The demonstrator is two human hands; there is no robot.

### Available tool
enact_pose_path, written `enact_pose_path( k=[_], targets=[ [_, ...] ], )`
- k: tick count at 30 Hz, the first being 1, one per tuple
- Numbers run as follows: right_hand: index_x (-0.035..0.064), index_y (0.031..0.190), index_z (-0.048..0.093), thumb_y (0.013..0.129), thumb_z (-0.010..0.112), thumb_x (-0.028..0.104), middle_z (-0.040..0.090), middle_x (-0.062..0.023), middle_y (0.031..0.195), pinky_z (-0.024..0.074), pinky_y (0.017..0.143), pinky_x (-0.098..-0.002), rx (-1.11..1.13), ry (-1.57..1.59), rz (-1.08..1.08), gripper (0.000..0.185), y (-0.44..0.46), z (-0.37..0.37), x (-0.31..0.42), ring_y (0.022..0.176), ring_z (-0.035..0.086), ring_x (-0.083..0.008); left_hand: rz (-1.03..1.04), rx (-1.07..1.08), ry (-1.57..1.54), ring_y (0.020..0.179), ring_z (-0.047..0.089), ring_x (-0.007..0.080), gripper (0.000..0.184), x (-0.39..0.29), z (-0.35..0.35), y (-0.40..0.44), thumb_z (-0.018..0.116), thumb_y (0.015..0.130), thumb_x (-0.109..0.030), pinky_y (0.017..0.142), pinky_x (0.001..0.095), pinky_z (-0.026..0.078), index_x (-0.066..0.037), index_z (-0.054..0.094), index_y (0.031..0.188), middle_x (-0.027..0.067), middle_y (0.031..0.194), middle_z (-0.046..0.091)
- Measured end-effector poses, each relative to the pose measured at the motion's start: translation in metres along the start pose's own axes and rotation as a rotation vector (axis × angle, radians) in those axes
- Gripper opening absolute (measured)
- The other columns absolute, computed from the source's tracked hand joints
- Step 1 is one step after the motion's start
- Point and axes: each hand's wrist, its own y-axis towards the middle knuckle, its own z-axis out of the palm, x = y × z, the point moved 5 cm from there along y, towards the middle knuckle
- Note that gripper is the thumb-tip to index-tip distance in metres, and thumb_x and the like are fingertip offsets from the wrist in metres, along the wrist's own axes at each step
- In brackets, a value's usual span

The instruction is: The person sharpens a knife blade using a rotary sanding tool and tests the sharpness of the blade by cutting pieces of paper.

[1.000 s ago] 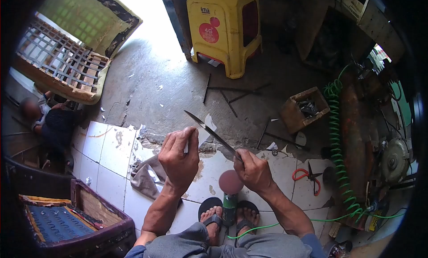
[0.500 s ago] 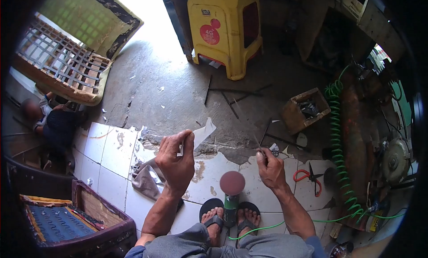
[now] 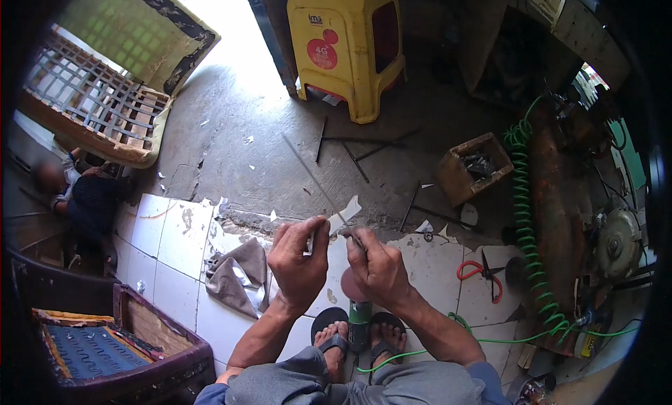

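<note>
While your left hand is pinching the thin white piece between closed fingers, your right hand is gripping the near end of the long blade, which is pointing away over the concrete floor. Both are hanging above the broken edge of the white tiles; whether blade and piece are touching, the view is not telling. You are likely working best when you are keeping the piece steady, drawing the blade lightly and lengthwise, and holding your pinching fingers clear of its edge.
</note>
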Motion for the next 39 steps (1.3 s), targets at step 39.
enact_pose_path(
  k=[39],
  targets=[
    [0.0015,0.126,0.063,0.102,0.064,0.022,0.072,-0.0193,0.081,0.0578,0.065,-0.0395,0.073,-0.027,0.361,0.032,-0.037,-0.040,-0.030,0.074,0.076,-0.0293,-0.094,-0.080,-0.008,0.080,0.060,0.0076,0.012,0.020,-0.018,0.010,0.074,0.093,0.002,0.068,0.0238,0.049,-0.001,0.073,0.105,0.0033,0.090,0.071]
  ],
)
